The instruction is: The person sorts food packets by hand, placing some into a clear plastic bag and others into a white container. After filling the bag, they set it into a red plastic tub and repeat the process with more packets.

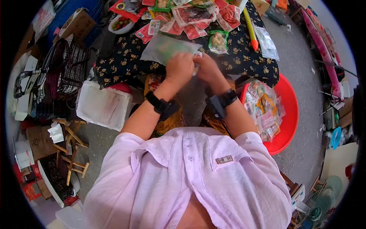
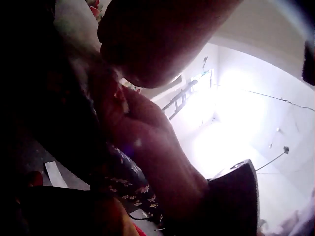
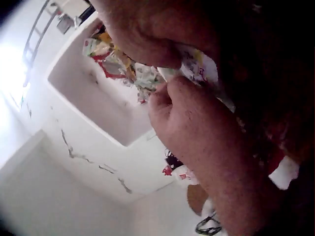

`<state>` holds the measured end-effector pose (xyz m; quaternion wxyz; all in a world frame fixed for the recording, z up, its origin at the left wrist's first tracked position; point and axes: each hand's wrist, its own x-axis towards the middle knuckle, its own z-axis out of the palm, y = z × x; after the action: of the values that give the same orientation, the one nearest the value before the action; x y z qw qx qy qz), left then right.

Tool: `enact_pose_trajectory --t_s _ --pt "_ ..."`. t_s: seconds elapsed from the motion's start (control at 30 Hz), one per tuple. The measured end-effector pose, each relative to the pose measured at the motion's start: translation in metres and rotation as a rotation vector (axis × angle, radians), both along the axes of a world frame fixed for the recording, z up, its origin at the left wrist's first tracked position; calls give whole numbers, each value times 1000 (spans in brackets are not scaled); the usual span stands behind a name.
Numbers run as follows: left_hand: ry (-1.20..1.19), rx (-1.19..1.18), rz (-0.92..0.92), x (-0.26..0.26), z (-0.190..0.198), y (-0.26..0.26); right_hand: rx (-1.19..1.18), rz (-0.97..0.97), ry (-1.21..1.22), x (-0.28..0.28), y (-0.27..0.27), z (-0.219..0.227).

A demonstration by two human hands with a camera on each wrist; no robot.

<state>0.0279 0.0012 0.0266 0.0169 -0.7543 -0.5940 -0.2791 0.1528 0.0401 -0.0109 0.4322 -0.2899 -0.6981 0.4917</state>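
Note:
A frosted plastic bag point(image 1: 166, 49), with something green showing through it, lies across the near edge of the cloth-covered table point(image 1: 126, 65). My left hand point(image 1: 180, 68) grips the bag's right end with curled fingers. Close beside it, my right hand point(image 1: 209, 68) pinches the same end, where a small white printed piece point(image 1: 197, 57) shows between the hands. In the right wrist view, white plastic with pink and yellow print point(image 3: 201, 69) sits by the fingers of my left hand point(image 3: 192, 113). The left wrist view is dark, and the fingertips are mostly hidden there.
Red-and-white food packets point(image 1: 194, 19), a vacuum pack of pale balls point(image 1: 218, 42) and a white bowl point(image 1: 121, 25) occupy the table. A yellow stick with an orange tip point(image 1: 250, 30) lies at right. A red basin point(image 1: 290, 110) holds several packets. A white foam box point(image 1: 103, 105) stands at left.

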Motion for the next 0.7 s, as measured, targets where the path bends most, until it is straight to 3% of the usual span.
enact_pose_trajectory --t_s 0.03,0.1,0.17,0.27,0.3,0.4,0.53,0.63,0.7 --pt "30 56 0 0 -4 -1 53 -9 61 -5 -5 8" --pt "41 50 1 -2 -7 -4 -188 -36 155 -6 -6 13" --pt "-2 -77 8 -4 -7 -11 -779 -70 210 6 -2 9" --pt "-10 -62 -3 -2 -12 -14 -715 -41 73 18 -6 13" --pt "-13 -52 -1 -1 -13 -13 -653 -127 -35 16 -9 18" --pt "-19 -39 -12 3 -13 -13 -623 -139 108 0 1 0" --pt "-35 -11 -45 1 -13 -14 -606 -99 216 -21 -4 18" --pt "-52 -48 -28 -2 -14 -17 -696 -22 335 -32 10 -10" --pt "-46 -70 -30 -5 -14 -19 -151 73 96 -23 15 -25"
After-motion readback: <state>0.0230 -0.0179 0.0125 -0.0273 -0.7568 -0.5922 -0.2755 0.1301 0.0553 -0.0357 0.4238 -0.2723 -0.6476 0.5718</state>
